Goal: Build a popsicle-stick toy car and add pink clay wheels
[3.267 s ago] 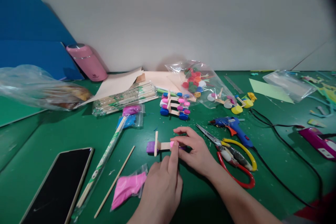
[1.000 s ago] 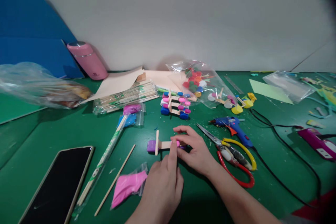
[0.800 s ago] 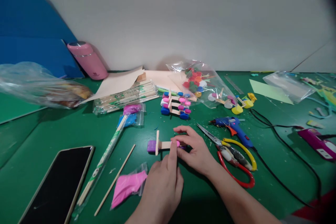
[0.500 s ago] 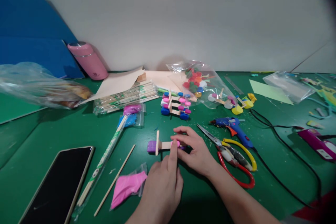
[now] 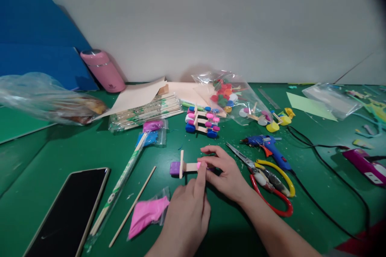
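Note:
A small model (image 5: 190, 167) of pale wooden stick with purple clay blocks lies on the green table, a short crosspiece standing near its left end. My right hand (image 5: 224, 172) curls around the model's right end, fingers and thumb on either side, hiding most of the purple block there. On the pink clay piece (image 5: 198, 165) on top rests the tip of my left hand's (image 5: 188, 213) index finger, which is stretched out. Its other fingers are curled under. Several similar models (image 5: 202, 122) with blue, pink and white clay stand in a row behind.
Scissors (image 5: 265, 180) and a blue glue gun (image 5: 268, 148) with its cord lie right. A pink clay bag (image 5: 147, 215), a thin stick (image 5: 132, 207), wrapped chopsticks (image 5: 120, 188) and a phone (image 5: 68, 213) lie left. Behind are a pink flask (image 5: 104, 72) and a bag of clay shapes (image 5: 229, 92).
My left index fingertip has shifted slightly to the right on the pink clay piece. My right hand stays at the model's right end. The whole view has shifted a little.

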Tool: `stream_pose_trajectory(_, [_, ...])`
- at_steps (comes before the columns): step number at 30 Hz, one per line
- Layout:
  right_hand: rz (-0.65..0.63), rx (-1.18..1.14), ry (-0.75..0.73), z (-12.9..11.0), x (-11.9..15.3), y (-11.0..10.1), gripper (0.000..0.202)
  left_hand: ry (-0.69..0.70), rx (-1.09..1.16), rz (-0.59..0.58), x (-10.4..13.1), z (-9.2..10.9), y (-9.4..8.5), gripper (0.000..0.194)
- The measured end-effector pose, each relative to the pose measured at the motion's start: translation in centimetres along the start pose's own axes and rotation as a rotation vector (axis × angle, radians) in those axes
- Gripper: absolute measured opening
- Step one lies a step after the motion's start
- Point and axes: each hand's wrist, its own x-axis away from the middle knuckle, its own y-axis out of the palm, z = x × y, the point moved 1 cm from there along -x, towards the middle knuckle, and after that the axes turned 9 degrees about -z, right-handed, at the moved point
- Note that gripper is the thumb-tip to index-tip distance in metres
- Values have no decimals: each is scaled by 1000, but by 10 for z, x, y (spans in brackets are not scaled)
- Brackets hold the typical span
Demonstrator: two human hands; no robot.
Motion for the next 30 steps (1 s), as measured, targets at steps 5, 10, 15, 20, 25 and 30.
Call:
stream_pose_trajectory(5, [-5,-10,16,3,4,-1,38,-71,284,32,2,-2,2,66])
stream_pose_trajectory(10, [15,7,15,3,7,-4,28,-112,573,-3,2,-1,5,66])
stream_pose_trajectory(15, [31,17,20,1,5,-3,21,-127,693,1,2,-2,8,64])
stream_pose_trajectory(20, [25,8,33,1,4,-2,19,-113,686,14,0,-3,7,64])
stream_pose_trajectory(25, [19,3,41,2,3,-1,19,-100,671,26,-1,-4,6,64])
stream_pose_trajectory(30, [26,-12,29,2,3,-1,24,-104,698,27,1,-5,7,65])
